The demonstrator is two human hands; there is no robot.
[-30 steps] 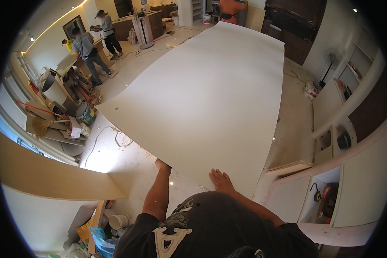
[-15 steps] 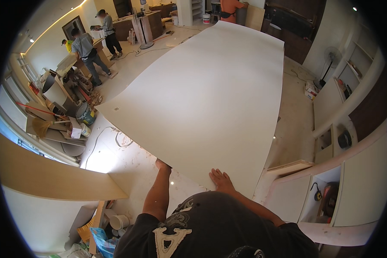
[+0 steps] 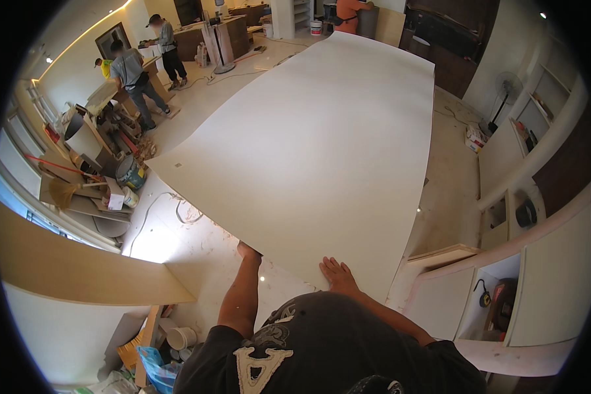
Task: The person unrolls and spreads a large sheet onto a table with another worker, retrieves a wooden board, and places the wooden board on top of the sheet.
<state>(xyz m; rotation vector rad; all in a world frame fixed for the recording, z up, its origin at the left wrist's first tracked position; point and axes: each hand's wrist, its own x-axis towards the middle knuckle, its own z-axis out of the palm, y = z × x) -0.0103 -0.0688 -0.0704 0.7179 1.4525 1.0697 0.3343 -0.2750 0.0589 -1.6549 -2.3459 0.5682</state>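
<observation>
A large white sheet (image 3: 308, 144), slightly wavy along its edges and with a small mark near its far-left corner, stretches away from me across the middle of the view. My left hand (image 3: 248, 251) holds its near edge from the left, with the fingers mostly hidden beneath it. My right hand (image 3: 337, 274) lies on top of the sheet near the near-right corner, fingers spread flat. My torso in a dark shirt is close behind both hands.
Co-workers (image 3: 131, 79) stand at the back left; another in orange (image 3: 347, 14) is beyond the sheet. Boards, buckets (image 3: 130, 174), a broom (image 3: 67, 190) and cables line the left. A curved plywood panel (image 3: 79, 256) is near left. Cabinets (image 3: 551, 276) and a fan (image 3: 507, 85) are right.
The co-worker in orange at the back has shifted slightly. My hands and the white sheet show almost no movement.
</observation>
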